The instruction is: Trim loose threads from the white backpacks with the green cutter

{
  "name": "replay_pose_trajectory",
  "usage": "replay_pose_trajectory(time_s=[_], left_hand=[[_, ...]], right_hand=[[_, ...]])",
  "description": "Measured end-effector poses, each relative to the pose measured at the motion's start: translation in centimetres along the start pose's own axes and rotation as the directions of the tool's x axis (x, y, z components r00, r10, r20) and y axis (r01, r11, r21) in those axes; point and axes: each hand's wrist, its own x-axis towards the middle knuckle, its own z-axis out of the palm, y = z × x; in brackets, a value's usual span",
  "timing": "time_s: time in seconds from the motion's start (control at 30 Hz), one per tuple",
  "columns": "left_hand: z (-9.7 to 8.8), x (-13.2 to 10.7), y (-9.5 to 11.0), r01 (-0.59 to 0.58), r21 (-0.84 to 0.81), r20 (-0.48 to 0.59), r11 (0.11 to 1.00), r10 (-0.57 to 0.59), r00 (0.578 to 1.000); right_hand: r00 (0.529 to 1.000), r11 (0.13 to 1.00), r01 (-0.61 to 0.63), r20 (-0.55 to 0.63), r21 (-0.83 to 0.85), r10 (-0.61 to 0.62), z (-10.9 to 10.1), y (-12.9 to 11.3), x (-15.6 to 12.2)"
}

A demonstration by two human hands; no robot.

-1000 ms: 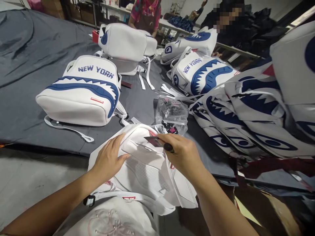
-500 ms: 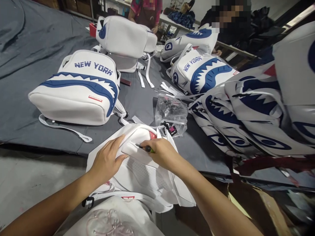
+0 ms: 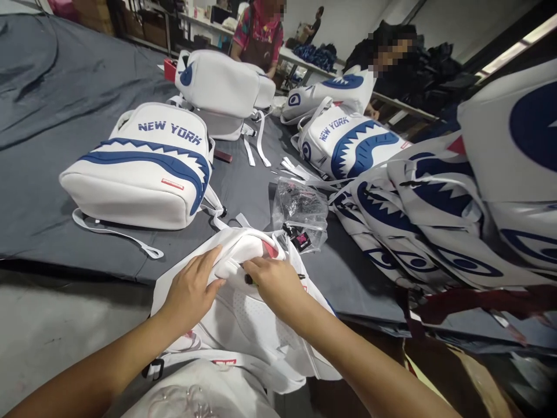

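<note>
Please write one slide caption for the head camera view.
Left hand on a white bag, right hand holding a dark-ended tool, a NEW YORK backpack beyond.

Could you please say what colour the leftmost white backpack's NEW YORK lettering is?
Blue lettering, clearest in the head view.

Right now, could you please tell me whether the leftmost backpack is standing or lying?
Lying down: the leftmost backpack has its NEW YORK front facing up and its base towards the camera.

The grey table (image 3: 96, 87) carries a backpack (image 3: 130, 194) on the left, a second backpack (image 3: 221, 81) farther back, a plastic bag (image 3: 300, 203) mid-table and piled bags (image 3: 420, 232) at right.
</note>
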Motion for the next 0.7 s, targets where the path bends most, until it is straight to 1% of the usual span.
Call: replay_pose_trajectory(time_s=[0.03, 0.1, 0.17, 0.23, 0.3, 0.37, 0.43, 0.5, 0.53, 0.6, 0.63, 0.67, 0.7], left_hand=[[0.0, 0.0, 0.0, 0.014, -0.015, 0.008, 1.0, -0.014, 1.0], [0.0, 0.1, -0.1, 0.043, -0.063, 0.024, 0.997, -0.042, 0.999], [0.0, 0.3, -0.3, 0.081, -0.116, 0.035, 0.99, -0.078, 0.996], [-0.1, 0.5, -0.5, 0.136, -0.152, 0.052, 0.979, -0.13, 0.99], [-0.2, 0.6, -0.6, 0.191, -0.174, 0.081, 0.966, -0.179, 0.98], [-0.3, 0.7, -0.4, 0.231, -0.191, 0.116, 0.954, -0.212, 0.97], [-0.4, 0.7, -0.2, 0.256, -0.207, 0.144, 0.944, -0.229, 0.963], [-0.6, 0.7, 0.0, 0.283, -0.226, 0.161, 0.932, -0.251, 0.954], [-0.7, 0.8, 0.1, 0.3, -0.244, 0.172, 0.922, -0.263, 0.949], [-1.0, 1.2, 0.1, 0.338, -0.292, 0.203, 0.895, -0.288, 0.936], [-1.3, 1.5, 0.0, 0.363, -0.316, 0.231, 0.876, -0.3, 0.925], [-1.6, 1.8, -0.1, 0.391, -0.338, 0.271, 0.856, -0.309, 0.912], [-1.9, 2.1, -0.2, 0.412, -0.36, 0.317, 0.838, -0.305, 0.898]], right_hand=[[0.999, 1.0, -0.019, -0.038, 0.017, 0.02, 0.0, 0.0, 0.0], [0.993, 0.993, -0.056, -0.099, 0.108, 0.067, 0.0, -0.2, 0.4], [0.994, 0.98, -0.038, -0.089, 0.195, 0.056, 0.0, -0.4, 1.5], [0.999, 0.976, 0.01, -0.053, 0.216, 0.002, 0.0, -0.7, 2.7], [0.998, 0.981, 0.049, -0.036, 0.188, -0.042, -0.2, -0.9, 3.6], [0.996, 0.986, 0.076, -0.047, 0.147, -0.07, -0.6, -0.8, 3.6], [0.993, 0.989, 0.111, -0.048, 0.097, -0.107, -0.7, 0.0, 2.7], [0.995, 0.995, 0.099, -0.012, 0.026, -0.099, -0.4, 1.7, 1.0], [0.997, 0.997, 0.072, 0.016, -0.011, -0.072, 0.0, 2.7, 0.0], [0.993, 0.993, -0.062, 0.091, -0.099, 0.071, 1.2, 5.0, -2.3], [0.983, 0.983, -0.145, 0.097, -0.116, 0.156, 1.9, 5.9, -3.4], [0.968, 0.967, -0.232, 0.069, -0.102, 0.24, 2.7, 6.6, -4.6], [0.951, 0.951, -0.307, 0.029, -0.041, 0.308, 3.6, 7.0, -5.9]])
